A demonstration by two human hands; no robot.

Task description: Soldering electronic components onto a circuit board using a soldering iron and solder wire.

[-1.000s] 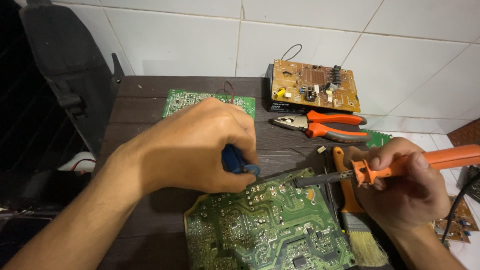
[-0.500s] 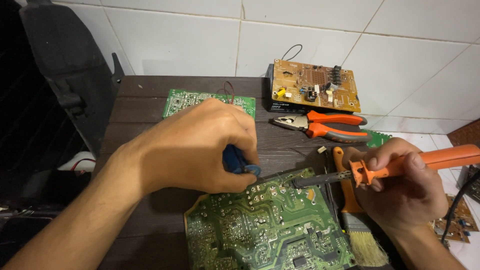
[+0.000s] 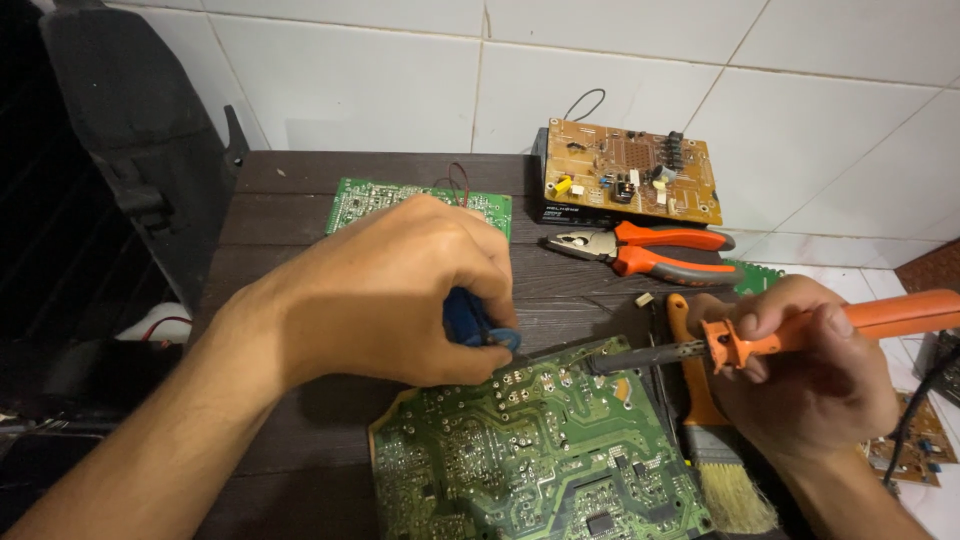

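**Iron tip at the board's top edge**

We've got our right hand [image 3: 810, 385] clamped on the orange soldering iron [image 3: 800, 335], and its long axis runs nearly level across the bench [image 3: 290, 230], handle out to the right, dark metal tip pointing left and a touch downward. That tip sits right at the upper edge of the green circuit board [image 3: 540, 460], which lies flat near the front of the bench. Our left hand [image 3: 400, 290] is curled tight around a blue tool [image 3: 470, 320], its end just beside the same edge, close to the iron's tip. Under the iron lies a brush [image 3: 715, 455] with an orange handle, long axis running front to back. Further back, orange-handled pliers [image 3: 640, 250] point left, with a brown board [image 3: 630, 172] by the tiled wall and a second green board [image 3: 375, 195] behind our left hand.
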